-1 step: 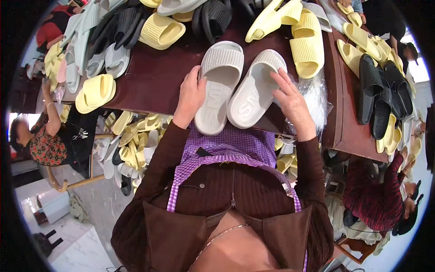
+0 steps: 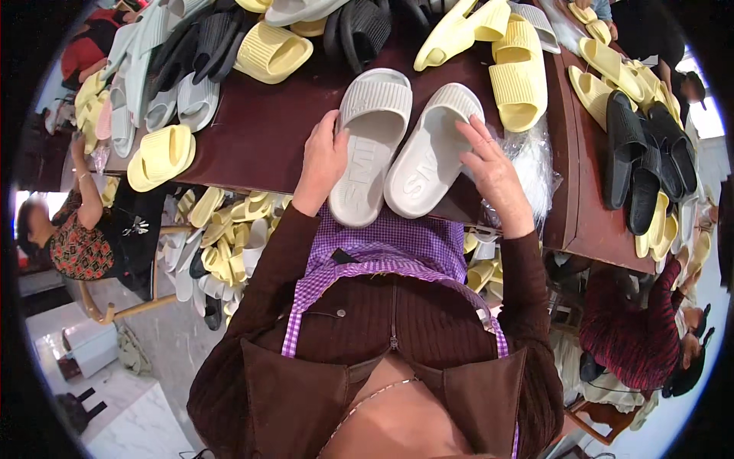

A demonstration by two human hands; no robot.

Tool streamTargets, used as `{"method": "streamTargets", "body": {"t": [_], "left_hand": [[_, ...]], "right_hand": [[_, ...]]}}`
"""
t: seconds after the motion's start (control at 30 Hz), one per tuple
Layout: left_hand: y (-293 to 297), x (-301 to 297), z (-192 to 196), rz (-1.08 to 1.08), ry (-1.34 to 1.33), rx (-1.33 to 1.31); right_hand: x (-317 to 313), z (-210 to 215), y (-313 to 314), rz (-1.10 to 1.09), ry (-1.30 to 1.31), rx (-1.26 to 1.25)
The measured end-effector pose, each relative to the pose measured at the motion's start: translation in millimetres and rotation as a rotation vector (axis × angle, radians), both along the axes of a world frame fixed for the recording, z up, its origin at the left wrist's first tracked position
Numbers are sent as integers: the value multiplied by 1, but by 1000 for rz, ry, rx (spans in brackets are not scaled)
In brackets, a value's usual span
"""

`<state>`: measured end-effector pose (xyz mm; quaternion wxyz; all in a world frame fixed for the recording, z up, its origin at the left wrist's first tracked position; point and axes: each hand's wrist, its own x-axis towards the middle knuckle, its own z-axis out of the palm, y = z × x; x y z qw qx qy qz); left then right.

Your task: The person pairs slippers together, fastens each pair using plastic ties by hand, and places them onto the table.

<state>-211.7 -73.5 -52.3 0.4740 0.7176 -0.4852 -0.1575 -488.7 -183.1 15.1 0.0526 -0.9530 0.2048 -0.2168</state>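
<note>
A pair of light grey slide slippers lies side by side at the table's front edge, toes pointing away from me and heels toward my apron. My left hand (image 2: 324,162) is closed on the outer side edge of the left grey slipper (image 2: 368,145), thumb along its rim. On the other side, my right hand (image 2: 493,170) holds the outer edge of the right grey slipper (image 2: 432,153), fingertips reaching over the rim beside the strap. Its fingers are partly straight. The undersides of both slippers are hidden.
The dark red table (image 2: 256,145) bears yellow slippers (image 2: 162,158), black slippers (image 2: 359,34) and grey ones. Clear plastic wrap (image 2: 533,172) hangs beside my right hand. Another dark red table (image 2: 592,222) stands right, with black slippers (image 2: 625,153). People work at both sides. Several slippers (image 2: 229,237) pile below.
</note>
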Motion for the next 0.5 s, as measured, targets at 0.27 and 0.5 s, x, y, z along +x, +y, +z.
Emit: {"method": "streamTargets", "body": {"t": [0.27, 0.5], "left_hand": [[-16, -12, -5, -3, -150, -229], [-3, -38, 56, -53, -17, -284]], "right_hand": [[-14, -4, 13, 24, 14, -16], [-85, -2, 43, -555, -470, -98]]}}
